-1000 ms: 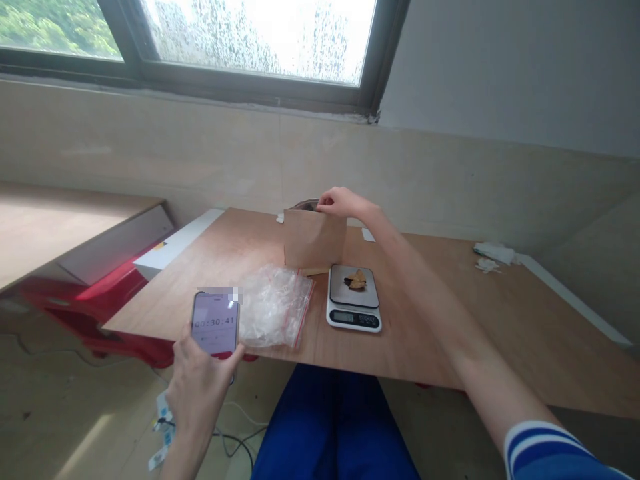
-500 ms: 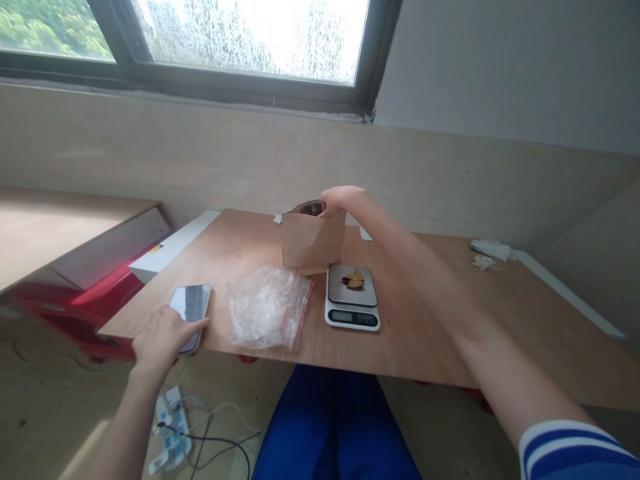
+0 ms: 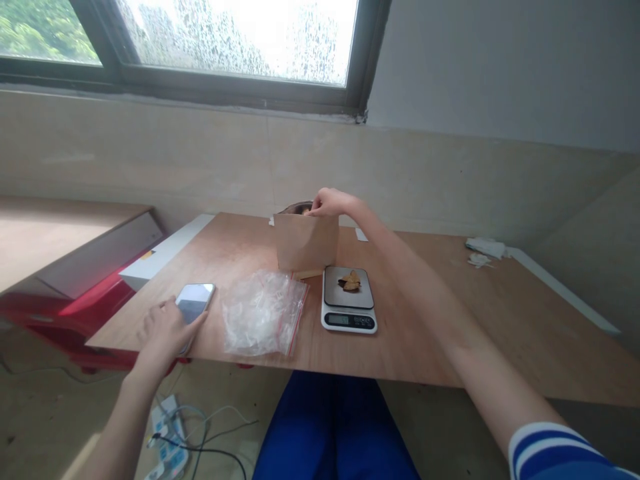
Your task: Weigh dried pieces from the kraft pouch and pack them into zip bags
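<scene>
My left hand lies over the lower left part of a phone, fingers spread on the table and thumb across the screen's edge. At the top of an open brown cardboard box, my right hand has its fingertips drawn together just inside the rim. Something small and brownish shows by those fingertips, too unclear to name. In front of the box stands a white kitchen scale, with several dry brown pieces on its plate. Clear zip bags with red seals lie between phone and scale.
The wooden table has its front edge close to my legs. White crumpled scraps lie at the far right. Below, a power strip with cables rests on the floor. A red stool stands at the left.
My right hand has come slightly up at the box's rim, showing more of its fingers. The phone has turned a little clockwise under my left hand. The view has shifted slightly.
</scene>
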Demonstrator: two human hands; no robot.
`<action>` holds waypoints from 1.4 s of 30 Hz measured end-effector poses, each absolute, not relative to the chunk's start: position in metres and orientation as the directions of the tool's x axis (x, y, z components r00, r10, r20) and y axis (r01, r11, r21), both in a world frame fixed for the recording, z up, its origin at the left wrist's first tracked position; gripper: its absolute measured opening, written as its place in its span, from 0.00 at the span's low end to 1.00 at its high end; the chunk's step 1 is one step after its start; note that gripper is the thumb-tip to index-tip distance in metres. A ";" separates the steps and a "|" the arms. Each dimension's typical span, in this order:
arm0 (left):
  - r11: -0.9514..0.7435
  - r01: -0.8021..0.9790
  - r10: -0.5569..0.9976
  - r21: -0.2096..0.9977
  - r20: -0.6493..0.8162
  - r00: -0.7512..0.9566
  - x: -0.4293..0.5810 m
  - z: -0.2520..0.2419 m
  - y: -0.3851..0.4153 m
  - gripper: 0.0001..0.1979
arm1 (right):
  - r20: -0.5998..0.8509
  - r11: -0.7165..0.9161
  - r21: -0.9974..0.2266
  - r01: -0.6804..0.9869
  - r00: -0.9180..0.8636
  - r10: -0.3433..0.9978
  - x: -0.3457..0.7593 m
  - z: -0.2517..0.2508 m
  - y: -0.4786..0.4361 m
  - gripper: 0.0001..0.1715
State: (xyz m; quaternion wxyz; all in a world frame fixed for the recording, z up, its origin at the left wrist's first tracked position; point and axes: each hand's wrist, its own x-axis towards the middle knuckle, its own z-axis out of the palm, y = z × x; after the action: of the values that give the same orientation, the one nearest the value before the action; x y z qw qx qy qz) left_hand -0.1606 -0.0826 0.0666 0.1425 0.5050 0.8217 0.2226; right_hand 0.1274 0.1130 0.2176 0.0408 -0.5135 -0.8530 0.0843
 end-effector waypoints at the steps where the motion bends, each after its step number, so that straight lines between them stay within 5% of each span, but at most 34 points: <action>1: 0.378 0.809 0.876 0.450 0.110 -0.470 -0.151 0.066 -0.084 0.34 | 0.019 0.465 -0.210 0.860 -0.472 0.881 0.129 0.217 0.113 0.18; 3: 0.280 0.860 0.824 0.427 0.353 -0.443 -0.129 0.061 -0.085 0.31 | 0.099 0.478 -0.269 0.836 -0.470 0.877 0.131 0.215 0.111 0.18; 6: -0.096 0.911 0.815 0.401 0.557 -0.159 -0.094 0.047 -0.082 0.26 | 0.216 0.498 -0.381 0.779 -0.449 0.867 0.134 0.213 0.107 0.14; 9: -0.305 0.864 0.852 0.401 0.519 0.060 -0.066 0.029 -0.073 0.22 | 0.373 0.549 -0.488 0.679 -0.407 0.834 0.139 0.210 0.102 0.12; 14: -0.234 0.899 0.941 0.371 0.319 0.114 -0.055 -0.003 -0.042 0.22 | 0.613 0.662 -0.610 0.435 -0.269 0.742 0.158 0.196 0.077 0.14; 20: -0.254 0.916 0.961 0.312 0.187 0.203 -0.069 -0.009 -0.015 0.25 | 0.431 0.459 -0.874 0.157 -0.181 0.884 0.183 0.117 0.018 0.20; 23: -0.274 0.906 0.958 0.324 0.177 0.226 -0.073 -0.006 -0.011 0.26 | 0.268 0.295 -0.934 0.199 -0.153 0.951 0.188 0.064 -0.007 0.22; 28: -0.268 0.906 0.958 0.326 0.185 0.217 -0.073 -0.007 -0.011 0.26 | 0.303 0.306 -0.854 0.421 -0.075 0.950 0.191 0.016 -0.025 0.20; 33: -0.264 0.902 0.958 0.342 0.205 0.202 -0.073 -0.007 -0.013 0.25 | 0.449 0.382 -0.641 0.666 -0.078 0.890 0.194 0.016 -0.027 0.15; 37: -0.263 0.894 0.956 0.362 0.220 0.192 -0.073 -0.006 -0.013 0.25 | 0.528 0.455 -0.516 0.726 -0.148 0.836 0.202 0.017 -0.021 0.20; 42: -0.244 0.904 0.963 0.351 0.193 0.185 -0.071 -0.004 -0.014 0.25 | 0.451 0.426 -0.468 0.774 -0.205 0.869 0.218 0.005 -0.010 0.24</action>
State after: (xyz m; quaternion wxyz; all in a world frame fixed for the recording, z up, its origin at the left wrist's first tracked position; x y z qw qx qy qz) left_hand -0.0710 -0.0138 -0.0039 0.0788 0.7658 0.6096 0.1889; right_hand 0.2183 -0.0100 0.0052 0.3392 -0.5313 -0.7732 0.0697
